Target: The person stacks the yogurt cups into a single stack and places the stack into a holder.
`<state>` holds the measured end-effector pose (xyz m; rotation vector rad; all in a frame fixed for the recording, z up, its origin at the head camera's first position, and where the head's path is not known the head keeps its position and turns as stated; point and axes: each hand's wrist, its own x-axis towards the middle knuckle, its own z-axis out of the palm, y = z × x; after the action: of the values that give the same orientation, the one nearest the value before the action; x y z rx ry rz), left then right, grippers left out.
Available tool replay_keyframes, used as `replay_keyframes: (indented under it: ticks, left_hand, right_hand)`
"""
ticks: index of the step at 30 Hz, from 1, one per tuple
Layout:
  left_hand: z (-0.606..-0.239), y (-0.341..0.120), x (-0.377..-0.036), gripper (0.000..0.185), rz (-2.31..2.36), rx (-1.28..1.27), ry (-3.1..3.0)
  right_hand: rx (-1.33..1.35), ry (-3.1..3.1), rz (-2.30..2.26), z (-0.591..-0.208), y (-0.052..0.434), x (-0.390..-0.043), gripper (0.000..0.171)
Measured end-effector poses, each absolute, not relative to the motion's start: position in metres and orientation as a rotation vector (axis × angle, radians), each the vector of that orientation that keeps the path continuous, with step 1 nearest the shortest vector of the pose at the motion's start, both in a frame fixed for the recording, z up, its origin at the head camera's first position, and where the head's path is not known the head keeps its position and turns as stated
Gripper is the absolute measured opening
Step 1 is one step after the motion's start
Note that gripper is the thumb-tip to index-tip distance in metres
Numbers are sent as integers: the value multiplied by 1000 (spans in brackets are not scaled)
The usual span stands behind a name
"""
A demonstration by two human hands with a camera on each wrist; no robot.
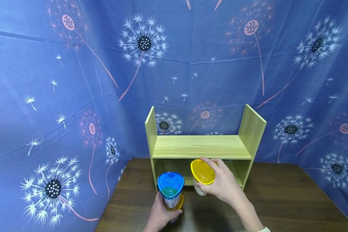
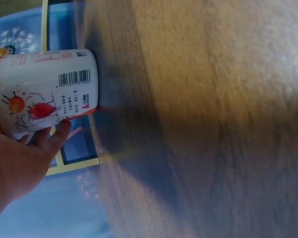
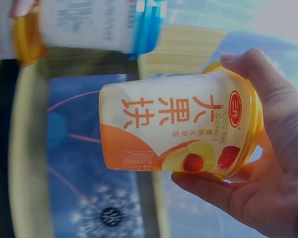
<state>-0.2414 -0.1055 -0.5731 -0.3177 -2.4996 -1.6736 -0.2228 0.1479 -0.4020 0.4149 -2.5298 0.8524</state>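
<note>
My left hand (image 1: 159,214) grips a blue-lidded white cup (image 1: 170,190) low over the brown table (image 1: 278,199); the left wrist view shows the cup's printed side (image 2: 49,91) with a barcode and fruit drawings, fingers (image 2: 54,139) curled under it. My right hand (image 1: 223,185) holds a yellow-lidded cup (image 1: 203,175) in the air in front of the wooden shelf's lower opening. In the right wrist view that cup (image 3: 179,129) is white and orange with red characters and fruit pictures, and my fingers (image 3: 258,74) wrap its lid end. The blue-lidded cup (image 3: 89,25) appears above it.
A small light-wood shelf (image 1: 201,146) stands at the table's back edge, with one bare top board and a lower compartment. Blue dandelion-print cloth (image 1: 75,80) walls in the left, back and right sides. Bare table lies to the right of my hands.
</note>
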Motion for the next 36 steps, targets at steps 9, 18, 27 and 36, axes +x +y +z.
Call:
replay_keyframes:
  ticks: [9,18,27,36]
  left_hand:
    - [-574,-106,-244,99,-1623,-262,-2555]
    - [-574,-106,-243,100,-1623,-243,-2570]
    - [-575,-105,-243,99,-1623,-235,-2573]
    - [-573,-105,-242,101,-1689,-218,-2567]
  right_hand:
    - [483,-2490,855,-371,138,-223,85]
    - [568,-2434,851,-353,127,-225,85]
    - [663,-2402,898,-341,110,-226,82]
    - [715,-2414,955,-336,92,-229,84]
